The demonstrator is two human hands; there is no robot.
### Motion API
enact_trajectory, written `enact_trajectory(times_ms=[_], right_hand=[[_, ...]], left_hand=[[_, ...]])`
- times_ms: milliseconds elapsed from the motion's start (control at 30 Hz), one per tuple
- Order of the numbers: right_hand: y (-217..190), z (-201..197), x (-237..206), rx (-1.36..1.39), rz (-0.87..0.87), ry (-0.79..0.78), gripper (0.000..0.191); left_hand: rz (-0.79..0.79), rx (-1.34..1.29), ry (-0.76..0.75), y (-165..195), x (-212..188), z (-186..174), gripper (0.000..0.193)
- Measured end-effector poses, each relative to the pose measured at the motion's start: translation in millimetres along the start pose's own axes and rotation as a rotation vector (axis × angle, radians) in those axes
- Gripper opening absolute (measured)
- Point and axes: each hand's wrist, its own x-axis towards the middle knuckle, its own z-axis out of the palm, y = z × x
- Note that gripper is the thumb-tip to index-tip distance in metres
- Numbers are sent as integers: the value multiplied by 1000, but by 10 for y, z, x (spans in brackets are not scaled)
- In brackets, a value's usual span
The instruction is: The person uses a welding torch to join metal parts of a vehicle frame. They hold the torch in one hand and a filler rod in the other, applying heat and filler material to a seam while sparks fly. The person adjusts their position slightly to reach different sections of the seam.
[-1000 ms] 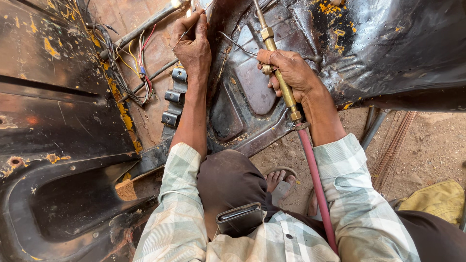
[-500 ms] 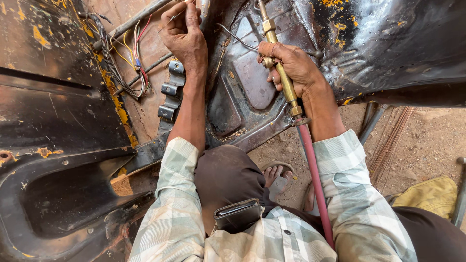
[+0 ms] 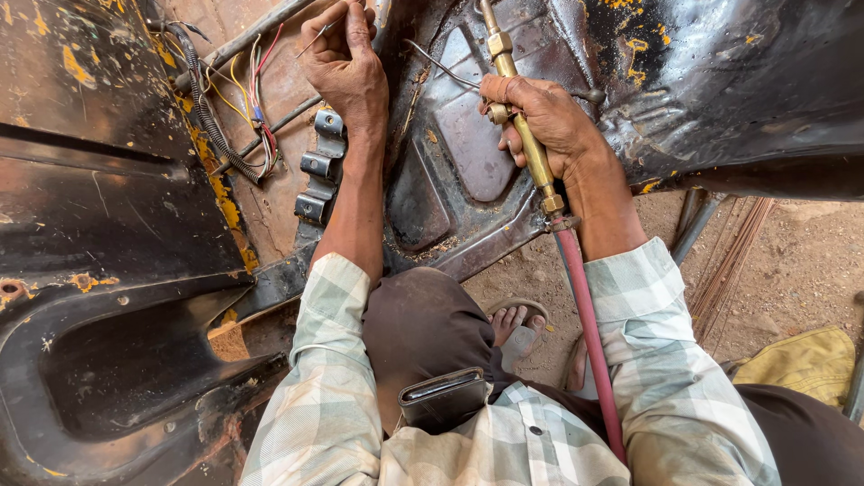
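My right hand point(image 3: 540, 121) grips a brass gas torch point(image 3: 517, 99) whose handle runs up to the top edge; a red hose point(image 3: 585, 315) leaves its lower end and passes down by my right sleeve. My left hand point(image 3: 346, 67) pinches a thin metal filler rod point(image 3: 317, 40) near the top of the view. Both hands reach over a dark, dented sheet-metal body panel point(image 3: 468, 171). The torch tip is cut off by the top edge.
A bundle of coloured wires point(image 3: 247, 99) and a notched metal bracket point(image 3: 319, 171) lie left of my left arm. A large black panel point(image 3: 108, 270) fills the left. Sandy ground, thin rods point(image 3: 733, 261), a yellow cloth point(image 3: 801, 364) and my sandalled foot point(image 3: 517, 328) are at the right.
Both hands have shifted slightly up and left in view as the camera moved. Grips on torch and rod are unchanged.
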Motion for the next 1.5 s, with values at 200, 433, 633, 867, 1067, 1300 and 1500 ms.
enact_trajectory(times_ms=[200,433,633,867,1067,1300,1500], right_hand=[[24,-14,1,15,-9,-7,32],[26,-11,2,-3,-6,-3,32],[12,-2,-4,-16,-7,2,33],[6,24,-21,-25,-13,30,32],[3,22,-10,-9,-11,3,31],[4,23,-7,-28,-9,24,32],[20,21,12,-13,-18,25,32]], left_hand=[[-30,4,1,-4,4,6,10],[-24,23,-8,3,23,21,11],[-65,-10,2,19,34,41,12],[-70,-19,-21,42,26,36,13],[-72,-30,-4,28,24,37,13],[-80,-22,-7,12,37,36,13],[-86,-8,-25,2,28,17,12]])
